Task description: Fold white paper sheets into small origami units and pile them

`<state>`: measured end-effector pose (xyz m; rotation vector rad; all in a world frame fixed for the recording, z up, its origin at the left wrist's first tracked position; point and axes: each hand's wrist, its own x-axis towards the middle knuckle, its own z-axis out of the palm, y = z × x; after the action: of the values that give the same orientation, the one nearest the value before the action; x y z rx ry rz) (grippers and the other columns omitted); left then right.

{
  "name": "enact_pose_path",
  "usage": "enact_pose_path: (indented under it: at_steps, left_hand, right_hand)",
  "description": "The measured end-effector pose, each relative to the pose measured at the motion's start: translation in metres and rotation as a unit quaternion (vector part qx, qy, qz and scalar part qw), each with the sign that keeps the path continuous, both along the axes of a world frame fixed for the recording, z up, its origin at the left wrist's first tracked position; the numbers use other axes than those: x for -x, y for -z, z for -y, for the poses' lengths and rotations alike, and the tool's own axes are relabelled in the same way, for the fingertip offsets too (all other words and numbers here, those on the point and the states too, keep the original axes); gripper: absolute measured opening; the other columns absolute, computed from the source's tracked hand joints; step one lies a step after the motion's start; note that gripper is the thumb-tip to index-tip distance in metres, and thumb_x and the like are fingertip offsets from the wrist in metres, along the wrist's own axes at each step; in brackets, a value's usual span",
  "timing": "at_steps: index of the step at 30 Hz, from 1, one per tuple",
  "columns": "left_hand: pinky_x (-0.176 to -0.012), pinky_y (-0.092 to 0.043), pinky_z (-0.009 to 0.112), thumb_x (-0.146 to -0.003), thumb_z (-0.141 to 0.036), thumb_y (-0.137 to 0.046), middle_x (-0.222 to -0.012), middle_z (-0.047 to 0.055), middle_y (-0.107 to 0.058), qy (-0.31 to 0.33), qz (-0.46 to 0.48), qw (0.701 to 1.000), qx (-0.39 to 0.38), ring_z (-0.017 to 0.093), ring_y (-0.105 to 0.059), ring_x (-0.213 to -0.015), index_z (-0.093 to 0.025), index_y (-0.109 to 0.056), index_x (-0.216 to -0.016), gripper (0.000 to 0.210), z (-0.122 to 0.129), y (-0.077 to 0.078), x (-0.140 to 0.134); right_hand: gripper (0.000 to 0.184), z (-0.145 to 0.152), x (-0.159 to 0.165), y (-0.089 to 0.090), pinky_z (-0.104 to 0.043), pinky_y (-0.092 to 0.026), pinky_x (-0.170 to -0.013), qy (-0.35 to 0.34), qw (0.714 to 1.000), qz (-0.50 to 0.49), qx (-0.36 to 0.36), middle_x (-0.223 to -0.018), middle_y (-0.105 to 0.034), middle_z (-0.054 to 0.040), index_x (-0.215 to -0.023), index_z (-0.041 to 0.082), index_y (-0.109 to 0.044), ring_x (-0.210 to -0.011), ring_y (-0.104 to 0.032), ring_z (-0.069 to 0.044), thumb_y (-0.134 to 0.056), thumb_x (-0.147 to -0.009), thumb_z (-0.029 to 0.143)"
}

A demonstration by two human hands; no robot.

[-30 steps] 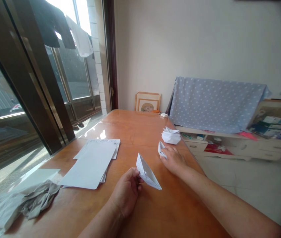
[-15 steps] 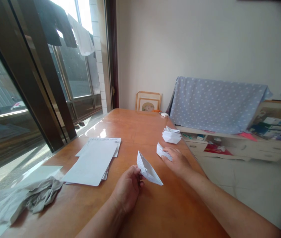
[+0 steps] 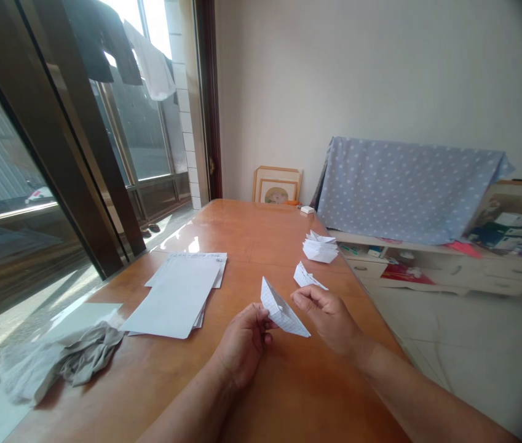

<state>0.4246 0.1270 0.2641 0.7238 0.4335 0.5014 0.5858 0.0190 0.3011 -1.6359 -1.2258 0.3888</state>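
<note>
Paper boat [image 3: 283, 314]: pinched in our left hand [image 3: 245, 344], above the near table.
Right hand [image 3: 329, 317]: just right of it, fingers narrowly curled; whether gripping anything, we cannot tell.
Table [image 3: 251, 237]: glossy brown, white sheets [image 3: 175, 301] left, stacked boats [image 3: 320, 251] farther right.
Room: pale wall [image 3: 283, 80], dotted blue cloth [image 3: 408, 187] far right.
Partly hidden: second boat [image 3: 305, 275], behind our right hand.
Change: half a second ago, we touched that boat.

The left hand [image 3: 245, 344] and the right hand [image 3: 332, 320] are wholly bare. The left forearm [image 3: 191, 403] and the right forearm [image 3: 420, 387] are bare as far as they show, each slimmer toward the hand and broader further back.
</note>
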Motion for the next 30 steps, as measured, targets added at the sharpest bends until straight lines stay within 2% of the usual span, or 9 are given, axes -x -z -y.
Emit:
enact_pose_path:
  at_steps: [3,8,11,14,17,19,22,26,30]
  left_hand:
    - [-0.06,-0.036,0.024,-0.081,-0.022,-0.065,-0.082,0.002,-0.061,0.003,0.01,1.0,-0.012,0.013,-0.057,-0.075,-0.017,-0.06,-0.085,0.009,0.001,0.001,0.001]
    - [-0.06,-0.038,0.023,-0.082,-0.024,-0.07,-0.084,0.003,-0.062,0.008,0.024,0.999,-0.026,0.012,-0.057,-0.075,-0.016,-0.06,-0.085,0.013,0.005,-0.003,0.003]
    - [-0.061,-0.04,0.023,-0.082,-0.026,-0.072,-0.09,0.004,-0.065,0.007,0.025,0.999,-0.023,0.013,-0.061,-0.078,-0.016,-0.061,-0.09,0.017,0.007,-0.006,0.003]
    - [-0.067,-0.046,0.024,-0.081,-0.027,-0.075,-0.099,0.006,-0.067,-0.029,0.001,1.0,0.0,0.015,-0.065,-0.084,-0.019,-0.062,-0.102,0.026,0.007,-0.007,0.002]
    - [-0.074,-0.05,0.027,-0.079,-0.026,-0.075,-0.099,0.007,-0.069,-0.094,-0.049,0.994,0.022,0.017,-0.068,-0.086,-0.019,-0.062,-0.103,0.028,0.007,-0.007,0.002]
    - [-0.075,-0.052,0.028,-0.08,-0.024,-0.074,-0.098,0.009,-0.069,-0.127,-0.09,0.987,0.037,0.018,-0.069,-0.085,-0.018,-0.062,-0.1,0.025,0.008,-0.011,0.002]
    - [-0.078,-0.053,0.03,-0.081,-0.023,-0.072,-0.102,0.012,-0.069,-0.134,-0.131,0.981,0.051,0.019,-0.069,-0.088,-0.017,-0.062,-0.101,0.023,0.013,-0.021,-0.001]
    - [-0.085,-0.052,0.033,-0.085,-0.024,-0.067,-0.109,0.015,-0.068,-0.124,-0.15,0.98,0.046,0.022,-0.068,-0.096,-0.014,-0.063,-0.101,0.019,0.017,-0.034,-0.019]
    - [-0.085,-0.05,0.033,-0.086,-0.027,-0.066,-0.097,0.012,-0.067,-0.106,-0.142,0.983,0.04,0.02,-0.066,-0.091,-0.016,-0.062,-0.093,0.014,0.011,-0.033,-0.054]
  right_hand:
    - [0.023,0.001,0.019,-0.003,-0.026,-0.049,-0.07,-0.037,0.999,-0.008,0.004,-0.088,-0.068,-0.0009,-0.093,0.022,-0.068,-0.077,-0.061,-0.016,-0.06,-0.09,0.043]
    - [0.013,-0.004,0.029,0.01,-0.027,-0.049,-0.071,0.022,0.999,0.037,-0.012,-0.087,-0.066,-0.0016,-0.089,0.022,-0.068,-0.079,-0.061,-0.017,-0.065,-0.084,0.034]
    - [0.014,-0.006,0.022,0.013,-0.026,-0.048,-0.069,0.034,0.999,0.023,-0.023,-0.084,-0.065,-0.0013,-0.082,0.021,-0.068,-0.077,-0.059,-0.016,-0.064,-0.084,0.035]
    - [0.021,-0.007,-0.003,0.01,-0.025,-0.046,-0.063,0.077,0.995,-0.06,-0.037,-0.078,-0.064,-0.0002,-0.082,0.02,-0.068,-0.071,-0.057,-0.015,-0.064,-0.083,0.041]
    - [0.029,-0.011,-0.043,0.004,-0.024,-0.045,-0.059,0.177,0.97,-0.155,-0.06,-0.075,-0.065,-0.0006,-0.086,0.018,-0.068,-0.067,-0.057,-0.016,-0.064,-0.079,0.045]
    - [0.032,-0.016,-0.073,0.003,-0.025,-0.044,-0.058,0.218,0.96,-0.163,-0.065,-0.073,-0.066,-0.0017,-0.087,0.017,-0.067,-0.066,-0.058,-0.016,-0.062,-0.077,0.046]
    - [0.03,-0.023,-0.108,0.011,-0.025,-0.044,-0.056,0.261,0.95,-0.162,-0.055,-0.068,-0.064,-0.0012,-0.083,0.016,-0.066,-0.061,-0.057,-0.016,-0.064,-0.072,0.043]
    - [0.024,-0.032,-0.132,0.028,-0.024,-0.04,-0.051,0.274,0.95,-0.145,-0.034,-0.06,-0.061,0.0011,-0.075,0.017,-0.066,-0.056,-0.054,-0.015,-0.064,-0.068,0.04]
    - [0.023,-0.041,-0.139,0.037,-0.022,-0.038,-0.049,0.254,0.96,-0.11,-0.031,-0.056,-0.059,0.0029,-0.072,0.017,-0.066,-0.053,-0.052,-0.014,-0.061,-0.069,0.04]
